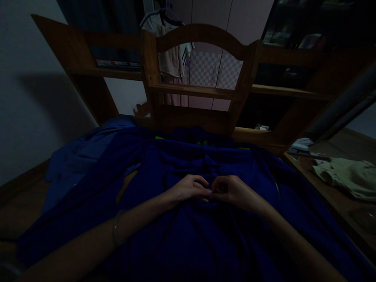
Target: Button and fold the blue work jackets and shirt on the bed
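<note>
Dk-blue garment (190,231), long-sleeved, plain cloth, lies spread out across mid of view, collar end far, lower part nr. Small lime-green bits (207,143) show nr collar & at shoulders. One sleeve (100,182) slants down to L of view, other sleeve (299,192) to R. Front rumpled, w/ soft folds abt centre; lower part too dk for detail.

On my feed I count one left hand (188,188) and one right hand (233,192), two in all; one bracelet (115,230); one dark blue garment (182,239) with two sleeves (311,205); one lighter blue garment (78,154); one pale garment (349,176); one headboard (194,91); two handles (221,73) on the pink cabinet (210,11) (the hanging clothes (173,60) are too dim for me to number)
</note>
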`<state>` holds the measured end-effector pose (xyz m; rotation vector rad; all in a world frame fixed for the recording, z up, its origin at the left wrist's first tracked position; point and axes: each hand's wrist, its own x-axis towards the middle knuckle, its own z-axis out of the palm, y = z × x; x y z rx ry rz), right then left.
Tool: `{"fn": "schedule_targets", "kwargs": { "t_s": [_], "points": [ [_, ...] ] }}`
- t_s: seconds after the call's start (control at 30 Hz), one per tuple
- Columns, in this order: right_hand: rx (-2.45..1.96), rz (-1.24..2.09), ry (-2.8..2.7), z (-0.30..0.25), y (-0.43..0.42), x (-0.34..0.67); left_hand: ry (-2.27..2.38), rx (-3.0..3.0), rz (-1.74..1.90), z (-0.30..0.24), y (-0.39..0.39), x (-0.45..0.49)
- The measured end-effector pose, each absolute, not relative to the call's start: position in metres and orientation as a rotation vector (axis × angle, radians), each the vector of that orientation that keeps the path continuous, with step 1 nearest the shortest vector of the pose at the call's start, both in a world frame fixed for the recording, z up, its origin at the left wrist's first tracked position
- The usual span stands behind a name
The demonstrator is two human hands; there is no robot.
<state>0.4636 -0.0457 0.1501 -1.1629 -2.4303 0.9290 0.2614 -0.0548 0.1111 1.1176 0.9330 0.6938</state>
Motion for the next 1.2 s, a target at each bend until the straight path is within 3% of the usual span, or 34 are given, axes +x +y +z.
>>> {"fn": "schedule_targets", "kwargs": {
  "t_s": [0.4,1.2],
  "points": [
    [-1.171,1.114,-2.425,0.152,-0.044,0.466,0.899,1.004,0.620,0.118,-0.059,0.260],
    [-0.956,0.856,-2.528,0.162,-0.044,0.469,0.967,1.501,0.860,0.128,-0.062,0.267]
  ]
}}
